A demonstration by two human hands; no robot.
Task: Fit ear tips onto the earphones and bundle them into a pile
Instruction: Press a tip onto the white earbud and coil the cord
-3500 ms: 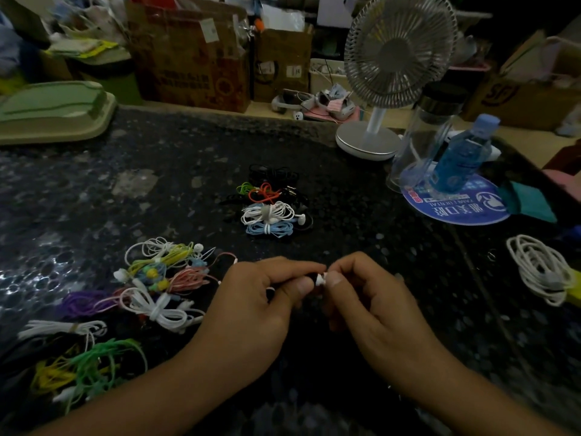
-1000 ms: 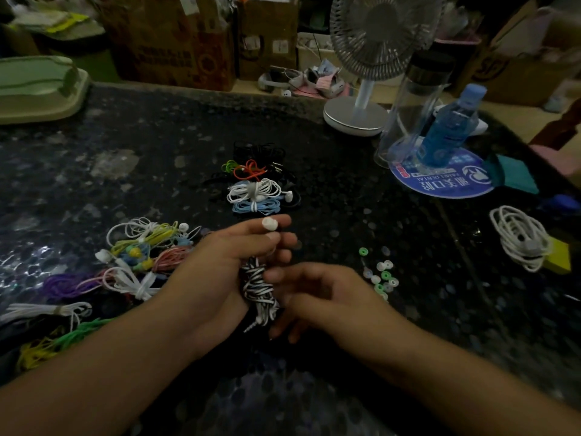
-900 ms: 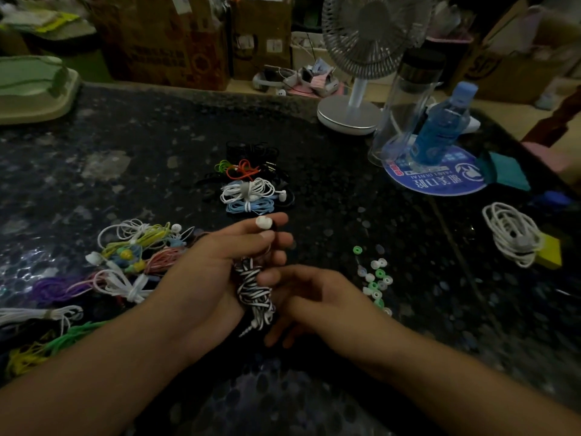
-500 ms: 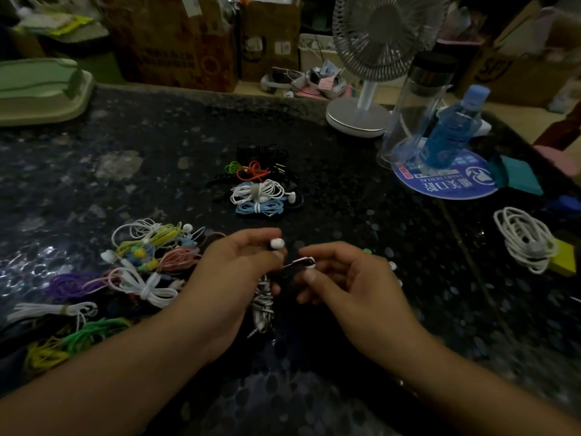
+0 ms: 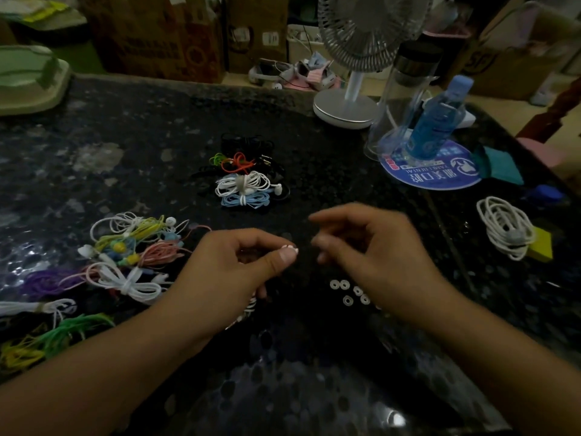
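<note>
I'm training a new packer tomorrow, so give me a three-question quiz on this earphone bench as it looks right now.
1. True or false: the left hand holds a black-and-white striped earphone bundle.
2. Where do the loose ear tips lie? A) beside the fan B) on the table by the right hand C) on the blue round mat
3. Fill in: in the far pile of tied earphones, the bundle nearest the person is light ____.

Key: 1 true; 2 B; 3 blue.
</note>
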